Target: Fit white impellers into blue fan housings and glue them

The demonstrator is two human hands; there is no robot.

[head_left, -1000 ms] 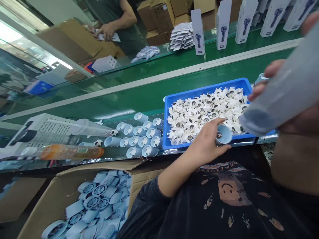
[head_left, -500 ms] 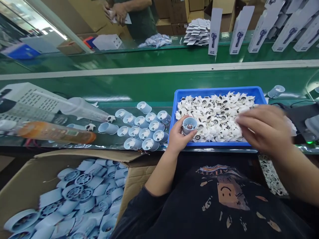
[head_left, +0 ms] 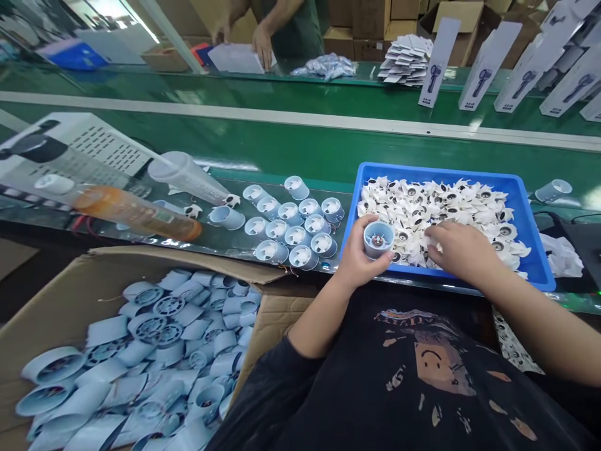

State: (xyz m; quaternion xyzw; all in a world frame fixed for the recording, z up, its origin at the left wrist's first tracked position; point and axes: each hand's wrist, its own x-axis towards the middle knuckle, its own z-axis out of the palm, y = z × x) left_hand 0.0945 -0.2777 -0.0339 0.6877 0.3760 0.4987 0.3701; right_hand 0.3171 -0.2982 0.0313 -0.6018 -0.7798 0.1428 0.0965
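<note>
My left hand point(head_left: 359, 266) is closed round a pale blue cylindrical housing point(head_left: 378, 238), held open end up at the near left corner of the blue tray point(head_left: 535, 247). The tray is heaped with several small white fan blades point(head_left: 451, 203). My right hand point(head_left: 457, 248) rests low in the tray's near side, fingers curled into the blades; whether they pinch one is hidden.
Several finished blue housings point(head_left: 295, 225) stand in rows left of the tray. A cardboard box point(head_left: 154, 263) of loose housings point(head_left: 154, 351) sits below left. An orange bottle point(head_left: 126, 213) and clear cup point(head_left: 185, 175) lie at left. A green conveyor belt point(head_left: 300, 141) runs behind; another person's hands point(head_left: 260, 41) work beyond it.
My right hand has dropped from above the tray into the blades at its near edge. The left hand with the housing has stayed by the tray's corner. The camera view has shifted left.
</note>
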